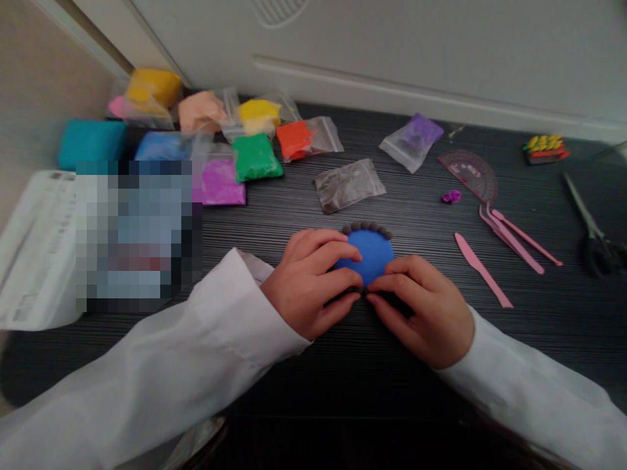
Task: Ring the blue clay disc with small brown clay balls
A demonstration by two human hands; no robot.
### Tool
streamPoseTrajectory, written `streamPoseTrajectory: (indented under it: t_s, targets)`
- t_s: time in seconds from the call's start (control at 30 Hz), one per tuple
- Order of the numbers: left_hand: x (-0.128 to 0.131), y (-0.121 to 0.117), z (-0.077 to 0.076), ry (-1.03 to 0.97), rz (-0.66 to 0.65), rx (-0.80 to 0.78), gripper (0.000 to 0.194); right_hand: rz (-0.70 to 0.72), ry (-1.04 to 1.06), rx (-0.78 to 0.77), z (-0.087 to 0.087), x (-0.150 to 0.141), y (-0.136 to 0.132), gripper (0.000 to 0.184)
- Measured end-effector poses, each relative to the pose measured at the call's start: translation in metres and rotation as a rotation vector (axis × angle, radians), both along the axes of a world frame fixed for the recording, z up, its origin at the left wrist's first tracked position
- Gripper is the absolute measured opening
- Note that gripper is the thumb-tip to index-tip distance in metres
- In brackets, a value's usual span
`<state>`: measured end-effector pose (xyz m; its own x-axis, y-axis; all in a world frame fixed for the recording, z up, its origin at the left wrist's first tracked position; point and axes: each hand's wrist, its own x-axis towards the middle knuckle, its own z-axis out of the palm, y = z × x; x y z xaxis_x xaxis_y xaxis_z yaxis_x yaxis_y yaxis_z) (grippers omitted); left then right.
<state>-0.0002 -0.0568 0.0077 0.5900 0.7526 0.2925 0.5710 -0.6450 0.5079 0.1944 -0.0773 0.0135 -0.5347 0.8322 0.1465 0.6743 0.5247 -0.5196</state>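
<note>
A flat blue clay disc [375, 251] lies on the dark table, with several small dark clay balls [368, 226] lined along its far rim. My left hand [318, 277] holds the disc from the left, some fingers resting on its top and the thumb at the near edge. At that same near edge, my right hand [421, 307] pinches with thumb and fingertips at a small dark clay ball [363, 292], mostly hidden between both hands. Beyond the disc lies a clear bag of dark clay [349, 186].
Bagged clay, including green [257, 157], orange [294, 140] and purple [424, 129], lies toward the back. On the right are a pink knife [482, 269], pink tweezers [513, 241], a thin pink tool [529, 239], a protractor [470, 173], a purple lump [451, 196] and scissors [592, 228].
</note>
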Motion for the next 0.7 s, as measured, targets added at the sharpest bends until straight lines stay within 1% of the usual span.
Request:
streamPoseTrajectory:
  t_s: [0.13, 0.27, 0.37, 0.43, 0.53, 0.63, 0.7]
  targets:
    - [0.0, 0.0, 0.001, -0.006, 0.001, -0.007, 0.011, -0.008, -0.002, 0.008, 0.0, 0.0, 0.001, 0.015]
    - [-0.003, 0.001, 0.006, 0.001, -0.02, -0.042, 0.015, -0.011, 0.04, -0.012, 0.004, -0.001, 0.001, 0.017]
    - [-0.009, 0.008, 0.01, 0.013, -0.021, -0.044, 0.021, -0.027, 0.098, -0.03, 0.008, 0.0, 0.001, 0.019]
    - [-0.016, 0.015, 0.011, 0.003, -0.006, -0.011, 0.024, -0.058, 0.126, -0.028, 0.009, 0.002, 0.002, 0.019]
    - [-0.026, 0.027, 0.008, -0.029, 0.051, 0.057, 0.027, -0.119, 0.151, -0.004, 0.009, 0.006, 0.005, 0.019]
    - [-0.031, 0.037, 0.004, -0.022, 0.154, 0.085, 0.02, -0.177, 0.161, 0.01, 0.007, 0.01, 0.01, 0.016]
    - [-0.031, 0.039, 0.003, -0.009, 0.186, 0.091, 0.016, -0.198, 0.165, 0.012, 0.005, 0.012, 0.012, 0.014]
